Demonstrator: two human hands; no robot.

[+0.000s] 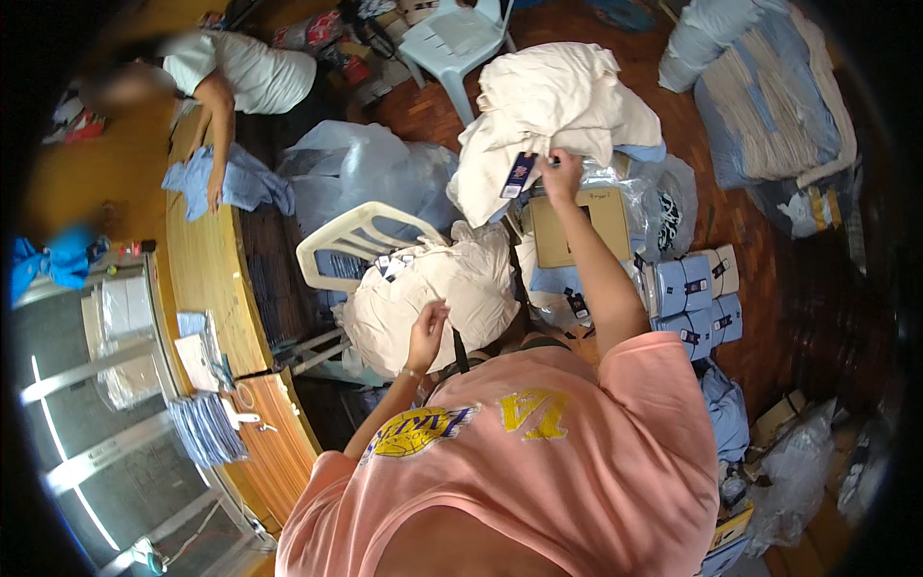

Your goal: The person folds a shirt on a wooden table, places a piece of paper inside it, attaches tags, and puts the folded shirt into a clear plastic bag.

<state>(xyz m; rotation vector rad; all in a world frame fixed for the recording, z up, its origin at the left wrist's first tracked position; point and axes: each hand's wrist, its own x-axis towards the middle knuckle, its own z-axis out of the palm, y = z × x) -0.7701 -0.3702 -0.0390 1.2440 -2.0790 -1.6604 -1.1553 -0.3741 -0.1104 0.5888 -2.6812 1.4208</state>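
Cloth (553,91), cream, heaped beyond the box (562,238), looks soft, light and best pinched at its near edge by the tag (519,176), where the right hand (562,180) has fingers bunched, the left hand (425,338) half-curled over another pile (471,279), either grip impossible to tell

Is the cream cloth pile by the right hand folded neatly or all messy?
Messy: the cream cloth pile is bunched up, with wrinkles and loose folds drooping near the right hand. Underneath, I can't tell.
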